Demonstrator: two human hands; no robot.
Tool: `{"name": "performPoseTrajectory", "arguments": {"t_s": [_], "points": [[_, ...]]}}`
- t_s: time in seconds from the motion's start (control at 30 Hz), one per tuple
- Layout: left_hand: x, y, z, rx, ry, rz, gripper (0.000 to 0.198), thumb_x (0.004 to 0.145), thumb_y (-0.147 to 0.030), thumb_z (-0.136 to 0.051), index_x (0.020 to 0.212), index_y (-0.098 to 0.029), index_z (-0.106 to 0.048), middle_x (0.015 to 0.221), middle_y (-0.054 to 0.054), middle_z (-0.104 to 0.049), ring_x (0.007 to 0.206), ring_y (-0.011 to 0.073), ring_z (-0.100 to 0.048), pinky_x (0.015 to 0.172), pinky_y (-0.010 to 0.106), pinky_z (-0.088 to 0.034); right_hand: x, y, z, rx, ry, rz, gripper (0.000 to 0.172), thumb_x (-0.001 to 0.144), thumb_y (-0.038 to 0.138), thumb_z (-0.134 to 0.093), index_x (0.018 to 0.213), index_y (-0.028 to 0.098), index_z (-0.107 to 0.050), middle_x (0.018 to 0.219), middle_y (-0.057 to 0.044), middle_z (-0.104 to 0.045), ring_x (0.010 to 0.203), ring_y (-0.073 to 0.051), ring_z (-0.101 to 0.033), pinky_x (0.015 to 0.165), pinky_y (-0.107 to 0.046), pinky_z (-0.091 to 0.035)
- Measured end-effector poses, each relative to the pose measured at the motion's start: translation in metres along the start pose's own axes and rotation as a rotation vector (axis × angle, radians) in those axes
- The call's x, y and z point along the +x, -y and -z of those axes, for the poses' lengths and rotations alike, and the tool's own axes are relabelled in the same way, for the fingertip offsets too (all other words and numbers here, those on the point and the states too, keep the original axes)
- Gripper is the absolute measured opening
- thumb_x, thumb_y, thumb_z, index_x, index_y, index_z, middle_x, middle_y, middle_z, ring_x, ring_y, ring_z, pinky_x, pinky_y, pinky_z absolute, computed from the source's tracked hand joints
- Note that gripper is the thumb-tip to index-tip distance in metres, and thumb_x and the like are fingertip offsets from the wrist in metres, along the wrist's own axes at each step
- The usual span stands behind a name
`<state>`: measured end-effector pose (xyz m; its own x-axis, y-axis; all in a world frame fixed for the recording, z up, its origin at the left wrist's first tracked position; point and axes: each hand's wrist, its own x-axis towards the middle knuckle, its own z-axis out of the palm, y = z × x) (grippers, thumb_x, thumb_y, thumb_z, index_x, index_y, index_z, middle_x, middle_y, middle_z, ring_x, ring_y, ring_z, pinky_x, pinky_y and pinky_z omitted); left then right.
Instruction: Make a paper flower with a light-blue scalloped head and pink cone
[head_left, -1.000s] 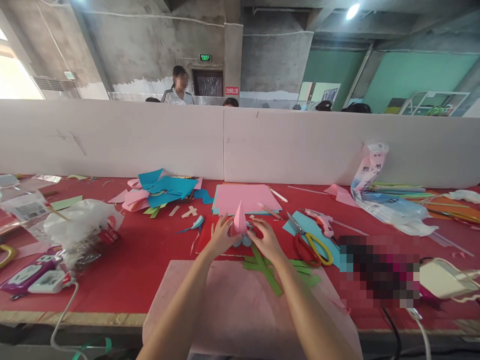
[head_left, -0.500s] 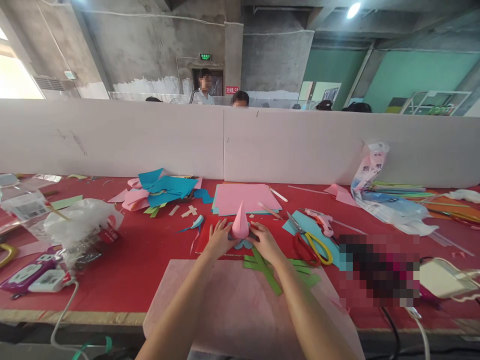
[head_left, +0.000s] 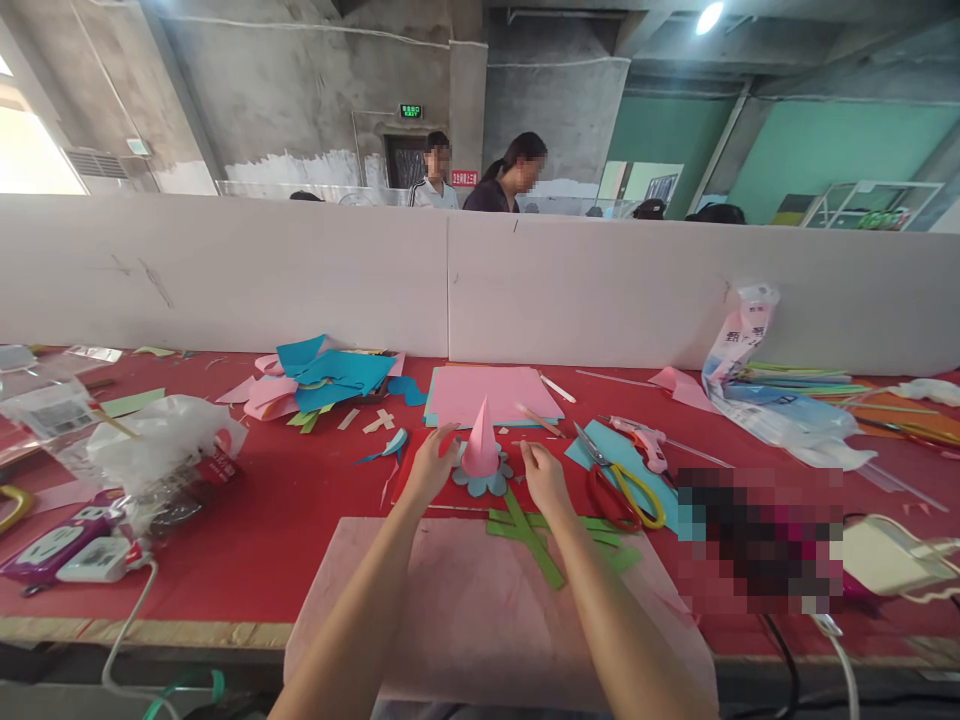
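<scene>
A pink paper cone (head_left: 481, 445) stands upright, point up, on a light-blue flower-shaped paper base (head_left: 480, 487) with rounded petals. My left hand (head_left: 433, 468) is at the left edge of the petals, fingers apart and bent toward the cone; whether a fingertip touches a petal I cannot tell. On the other side, my right hand (head_left: 546, 478) is off the flower with a small gap, its fingers loosely curled and nothing visible in them. Green paper strips (head_left: 534, 540) lie crossed beneath and beside my right wrist.
Pink sheets (head_left: 487, 395) are stacked behind the cone. To the right lie scissors (head_left: 622, 490) and a pink glue gun (head_left: 637, 440). Blue paper scraps (head_left: 341, 372) sit back left, a plastic bag (head_left: 161, 450) at left. A white partition (head_left: 337, 280) stands behind; people are beyond it.
Both hands have come off the cone and moved apart, uncovering the blue petals. The cone stays upright in place. Beyond the partition, one person has risen higher and another has shifted right.
</scene>
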<state>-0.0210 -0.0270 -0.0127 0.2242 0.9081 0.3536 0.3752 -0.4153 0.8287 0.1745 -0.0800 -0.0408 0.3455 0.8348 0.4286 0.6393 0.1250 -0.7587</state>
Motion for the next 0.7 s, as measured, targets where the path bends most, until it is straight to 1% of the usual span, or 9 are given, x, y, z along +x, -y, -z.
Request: {"name": "performPoseTrajectory", "arguments": {"t_s": [0.1,0.17,0.27,0.37,0.47,0.57,0.63,0.7], "points": [[-0.003,-0.007,-0.002,-0.105,0.023,-0.011,0.036,0.084,-0.034,-0.036,0.115,-0.021,-0.051,0.120,0.006,-0.054,0.114,0.0182,-0.047,0.095,0.032,-0.036,-0.001,0.001,0.000,0.008,0.022,0.050,0.029,0.085,0.034,-0.039,0.090,0.020,-0.063,0.094,-0.008,-0.065,0.087,-0.020,-0.060,0.078,-0.031,-0.045],[-0.007,-0.012,-0.007,-0.128,0.049,-0.062,0.039,0.083,-0.035,-0.040,0.118,-0.021,-0.047,0.124,0.006,-0.051,0.118,0.0179,-0.043,0.097,0.031,-0.034,-0.001,0.002,0.000,0.029,0.042,0.092,0.024,0.082,0.027,-0.043,0.092,0.021,-0.064,0.097,-0.006,-0.064,0.090,-0.018,-0.059,0.080,-0.030,-0.045],[-0.013,-0.017,-0.017,-0.101,0.088,-0.098,0.052,0.077,-0.036,-0.052,0.125,-0.022,-0.040,0.129,0.007,-0.047,0.119,0.0198,-0.041,0.097,0.032,-0.033,-0.001,0.003,0.000,0.041,0.053,0.114,0.024,0.079,0.020,-0.044,0.090,0.023,-0.065,0.096,-0.004,-0.064,0.090,-0.018,-0.059,0.081,-0.030,-0.045],[-0.016,-0.016,-0.028,-0.036,0.086,-0.127,0.067,0.070,-0.033,-0.060,0.130,-0.021,-0.034,0.128,0.009,-0.046,0.118,0.0225,-0.042,0.097,0.035,-0.033,-0.001,0.001,-0.002,0.043,0.046,0.120,0.023,0.077,0.018,-0.044,0.087,0.023,-0.065,0.094,-0.004,-0.065,0.089,-0.018,-0.059,0.082,-0.030,-0.045],[-0.013,-0.012,-0.035,-0.005,0.043,-0.144,0.071,0.068,-0.033,-0.062,0.131,-0.021,-0.031,0.128,0.010,-0.046,0.117,0.0237,-0.042,0.095,0.037,-0.034,-0.001,-0.001,-0.003,0.053,0.039,0.129,0.024,0.076,0.017,-0.045,0.088,0.022,-0.065,0.094,-0.004,-0.065,0.090,-0.018,-0.059,0.083,-0.031,-0.045],[-0.009,-0.012,-0.036,0.002,-0.011,-0.140,0.068,0.069,-0.030,-0.062,0.130,-0.023,-0.033,0.121,0.008,-0.051,0.113,0.0225,-0.046,0.093,0.037,-0.036,0.000,-0.002,-0.003,0.085,0.013,0.129,0.023,0.077,0.019,-0.044,0.089,0.021,-0.064,0.094,-0.004,-0.065,0.090,-0.017,-0.059,0.082,-0.031,-0.045],[-0.008,-0.015,-0.032,0.028,-0.038,-0.153,0.064,0.070,-0.027,-0.061,0.129,-0.025,-0.035,0.116,0.006,-0.055,0.109,0.0215,-0.049,0.093,0.038,-0.037,0.001,0.000,0.000,0.113,-0.042,0.123,0.023,0.079,0.023,-0.044,0.090,0.020,-0.063,0.095,-0.005,-0.065,0.090,-0.018,-0.059,0.082,-0.032,-0.045],[-0.010,-0.021,-0.027,0.083,-0.070,-0.217,0.061,0.070,-0.025,-0.060,0.127,-0.025,-0.036,0.114,0.005,-0.056,0.108,0.0206,-0.049,0.098,0.041,-0.031,0.002,0.001,0.004,0.135,-0.114,0.099,0.024,0.080,0.028,-0.043,0.092,0.019,-0.062,0.097,-0.007,-0.064,0.093,-0.019,-0.057,0.083,-0.033,-0.044]]}}
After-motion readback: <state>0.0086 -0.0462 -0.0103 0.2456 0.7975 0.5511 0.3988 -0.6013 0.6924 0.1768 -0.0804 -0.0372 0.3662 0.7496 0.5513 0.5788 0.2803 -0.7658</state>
